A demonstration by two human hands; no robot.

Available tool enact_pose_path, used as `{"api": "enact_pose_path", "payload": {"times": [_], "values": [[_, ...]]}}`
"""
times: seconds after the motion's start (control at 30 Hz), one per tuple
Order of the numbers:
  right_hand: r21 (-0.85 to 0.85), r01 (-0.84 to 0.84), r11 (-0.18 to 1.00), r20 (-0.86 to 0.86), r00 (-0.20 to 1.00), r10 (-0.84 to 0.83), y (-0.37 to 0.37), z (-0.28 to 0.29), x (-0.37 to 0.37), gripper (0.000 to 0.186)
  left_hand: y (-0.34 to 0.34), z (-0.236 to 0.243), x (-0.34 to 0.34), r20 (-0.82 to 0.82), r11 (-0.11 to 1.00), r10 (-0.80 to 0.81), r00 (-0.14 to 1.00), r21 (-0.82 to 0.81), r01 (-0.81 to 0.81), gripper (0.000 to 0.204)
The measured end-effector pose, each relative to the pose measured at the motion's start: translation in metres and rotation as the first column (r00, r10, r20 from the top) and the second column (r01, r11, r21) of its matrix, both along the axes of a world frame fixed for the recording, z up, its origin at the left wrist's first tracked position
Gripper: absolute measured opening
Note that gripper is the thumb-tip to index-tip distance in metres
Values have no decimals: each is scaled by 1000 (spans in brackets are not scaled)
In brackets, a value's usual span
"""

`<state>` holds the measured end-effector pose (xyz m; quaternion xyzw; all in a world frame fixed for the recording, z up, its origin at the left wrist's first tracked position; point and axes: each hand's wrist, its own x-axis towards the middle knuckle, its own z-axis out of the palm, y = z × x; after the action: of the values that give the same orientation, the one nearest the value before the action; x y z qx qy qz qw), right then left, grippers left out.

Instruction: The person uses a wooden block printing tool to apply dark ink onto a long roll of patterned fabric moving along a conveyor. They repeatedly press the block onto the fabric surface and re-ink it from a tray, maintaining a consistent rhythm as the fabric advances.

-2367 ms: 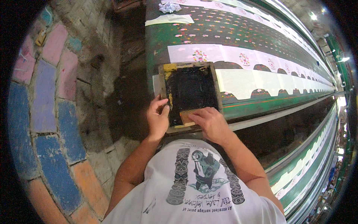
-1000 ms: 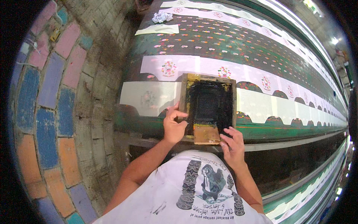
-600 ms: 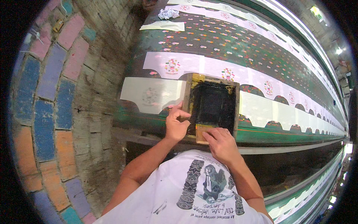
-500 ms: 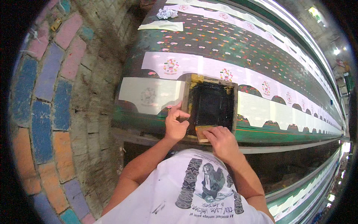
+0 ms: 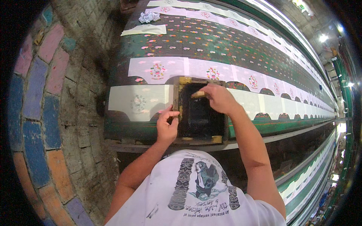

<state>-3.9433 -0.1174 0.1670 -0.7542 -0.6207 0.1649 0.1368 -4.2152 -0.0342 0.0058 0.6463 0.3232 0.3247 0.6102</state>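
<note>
A long printing table (image 5: 233, 49), covered in dark green cloth dotted with small pink motifs, runs from the upper left away toward the right edge of view. Along its near edge lies a row of pale fabric panels (image 5: 139, 101) with scalloped lower borders, each bearing a small round floral print (a second row sits just behind it). At the table's far left end rest a pale paper strip (image 5: 144, 30) and a crumpled white rag (image 5: 149, 16). Left of the table is a paved floor (image 5: 41, 94) of worn grey and coloured bricks.

A wooden-framed printing screen (image 5: 200, 109), its mesh black with ink and its frame smeared yellow, lies flat on the panels at the table's near edge. The right hand (image 5: 218, 98) is clenched on a wooden squeegee (image 5: 198, 94) at the screen's far end. The left hand (image 5: 167, 126) rests on the screen's left frame rail, thumb and fingers pinched loosely against the wood, steadying it.
</note>
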Motion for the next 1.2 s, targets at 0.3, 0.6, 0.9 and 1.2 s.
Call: {"api": "enact_pose_path", "payload": {"times": [0.3,0.6,0.9,1.2], "values": [[118,7,993,9,1000,-8,1,-34,3,60,32,65,-4,-384,904,-167,908,307,296,59],[104,-7,995,26,1000,4,-68,-23,-79,53,33,64,-3,-418,826,-138,898,451,337,59],[83,82,993,-55,995,-77,-117,-14,-136,60,0,33,-2,-234,896,-54,971,419,150,67],[411,342,845,-123,939,-320,-163,-19,-112,43,-11,22,3,-141,943,10,990,332,38,49]]}}
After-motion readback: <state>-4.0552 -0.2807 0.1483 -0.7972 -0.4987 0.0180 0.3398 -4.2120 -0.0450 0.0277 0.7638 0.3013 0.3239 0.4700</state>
